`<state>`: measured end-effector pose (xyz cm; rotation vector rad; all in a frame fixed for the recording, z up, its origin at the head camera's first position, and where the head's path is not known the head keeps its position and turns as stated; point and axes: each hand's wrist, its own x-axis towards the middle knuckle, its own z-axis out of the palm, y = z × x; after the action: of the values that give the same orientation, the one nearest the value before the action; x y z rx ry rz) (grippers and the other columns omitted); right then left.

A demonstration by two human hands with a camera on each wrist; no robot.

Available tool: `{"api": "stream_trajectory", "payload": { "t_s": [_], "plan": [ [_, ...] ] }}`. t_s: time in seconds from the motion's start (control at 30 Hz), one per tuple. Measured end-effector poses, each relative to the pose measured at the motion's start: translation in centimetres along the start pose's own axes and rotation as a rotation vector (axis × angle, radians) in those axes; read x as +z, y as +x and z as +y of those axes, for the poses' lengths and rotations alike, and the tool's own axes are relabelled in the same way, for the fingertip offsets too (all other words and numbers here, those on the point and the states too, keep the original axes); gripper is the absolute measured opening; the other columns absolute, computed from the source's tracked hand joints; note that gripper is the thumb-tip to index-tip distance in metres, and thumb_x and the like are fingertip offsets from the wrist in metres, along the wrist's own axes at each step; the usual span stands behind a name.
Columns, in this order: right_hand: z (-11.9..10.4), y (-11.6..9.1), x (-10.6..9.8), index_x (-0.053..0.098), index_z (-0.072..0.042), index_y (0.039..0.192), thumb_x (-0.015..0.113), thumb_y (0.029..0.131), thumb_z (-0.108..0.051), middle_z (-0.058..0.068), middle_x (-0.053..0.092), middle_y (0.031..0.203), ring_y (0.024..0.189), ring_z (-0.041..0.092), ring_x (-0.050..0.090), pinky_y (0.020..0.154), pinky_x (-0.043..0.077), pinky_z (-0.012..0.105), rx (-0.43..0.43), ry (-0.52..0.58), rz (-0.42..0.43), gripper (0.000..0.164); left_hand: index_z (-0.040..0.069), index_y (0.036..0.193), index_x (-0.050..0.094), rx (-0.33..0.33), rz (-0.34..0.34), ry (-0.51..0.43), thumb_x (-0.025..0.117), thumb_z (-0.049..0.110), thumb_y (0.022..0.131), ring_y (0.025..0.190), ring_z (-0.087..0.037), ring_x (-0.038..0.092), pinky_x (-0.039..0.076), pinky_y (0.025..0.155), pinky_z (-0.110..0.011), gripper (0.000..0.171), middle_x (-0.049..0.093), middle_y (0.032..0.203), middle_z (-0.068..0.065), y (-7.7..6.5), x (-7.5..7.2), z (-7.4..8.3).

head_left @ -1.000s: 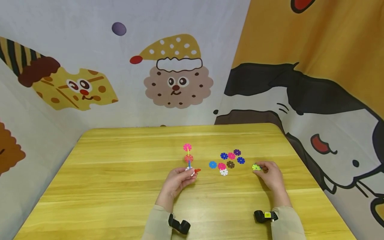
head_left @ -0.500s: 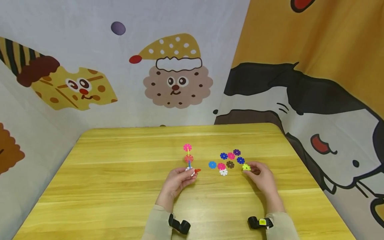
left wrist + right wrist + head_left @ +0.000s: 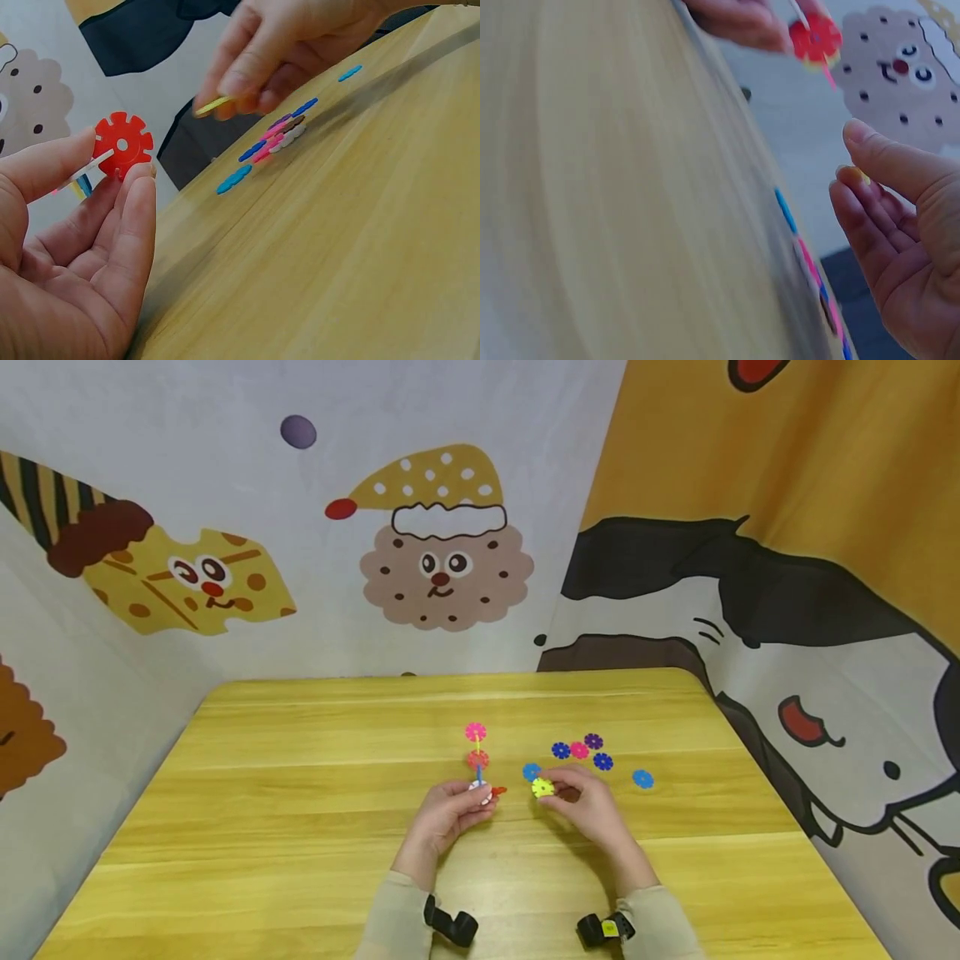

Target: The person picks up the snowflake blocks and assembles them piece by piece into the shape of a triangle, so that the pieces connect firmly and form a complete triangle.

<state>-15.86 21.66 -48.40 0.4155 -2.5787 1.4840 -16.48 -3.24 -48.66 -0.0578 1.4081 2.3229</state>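
My left hand [image 3: 450, 817] pinches the white disc [image 3: 96, 163] of a chain of notched plastic discs, held above the table. A red disc [image 3: 133, 139] is joined to it on the right. Beyond it, the chain runs through a blue disc seen edge-on [image 3: 479, 773] and a coral disc [image 3: 477, 761] to a pink disc [image 3: 476, 732] at the far end. Between thumb and fingers, my right hand [image 3: 588, 803] pinches a yellow disc [image 3: 542, 788], raised off the table and apart from the chain. The right wrist view mostly hides the yellow disc.
Loose discs lie flat right of the chain: a light blue one [image 3: 531, 772], dark blue [image 3: 561, 750], pink [image 3: 579, 750] and purple [image 3: 593, 741], among several. My right hand covers some. Another light blue disc [image 3: 642, 779] lies farther right on the wooden table [image 3: 262, 827].
My right hand has moved left with the yellow disc, uncovering a light blue disc at the right and covering some loose discs. My left hand has stayed nearly still with the chain.
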Motion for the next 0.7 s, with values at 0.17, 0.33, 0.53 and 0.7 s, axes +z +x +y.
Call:
{"api": "stream_trajectory", "payload": {
  "t_s": [0.17,0.33,0.53,0.7],
  "plan": [
    [-1.5,0.5,1.4,0.073,-0.003,0.112,0.083,0.078,-0.005,0.006,0.067,0.102,0.085,0.017,0.063,0.076,0.057,0.025,-0.039,-0.006,-0.026,0.035,-0.011,0.102,0.064,0.006,-0.024,0.017,0.066,0.002,0.093,0.08,-0.017,0.071,0.058,0.076,-0.028,0.016,0.071,0.084,-0.01,0.0,0.1,0.0],
    [-2.2,0.8,2.1,0.074,-0.002,0.109,0.084,0.077,-0.006,0.005,0.067,0.1,0.084,0.018,0.064,0.075,0.057,0.025,-0.071,0.006,-0.019,0.034,-0.012,0.104,0.063,-0.001,-0.027,0.023,0.065,0.002,0.094,0.081,-0.017,0.071,0.058,0.077,-0.028,0.018,0.072,0.085,-0.01,0.0,0.1,-0.1],
    [-2.6,0.8,2.3,0.074,-0.003,0.107,0.085,0.075,-0.005,0.005,0.067,0.098,0.083,0.02,0.064,0.074,0.057,0.024,-0.077,0.006,-0.001,0.034,-0.015,0.106,0.062,-0.003,-0.023,0.032,0.065,0.002,0.094,0.081,-0.017,0.071,0.058,0.077,-0.028,0.021,0.072,0.084,-0.011,0.2,0.1,-0.3],
    [-2.7,0.9,2.5,0.074,-0.004,0.108,0.085,0.074,-0.005,0.005,0.069,0.098,0.083,0.019,0.065,0.073,0.057,0.024,-0.069,-0.014,0.005,0.035,-0.014,0.105,0.062,-0.003,-0.018,0.025,0.065,0.002,0.094,0.081,-0.017,0.071,0.058,0.077,-0.028,0.02,0.072,0.084,-0.01,0.2,0.1,-0.4]
  ]
}}
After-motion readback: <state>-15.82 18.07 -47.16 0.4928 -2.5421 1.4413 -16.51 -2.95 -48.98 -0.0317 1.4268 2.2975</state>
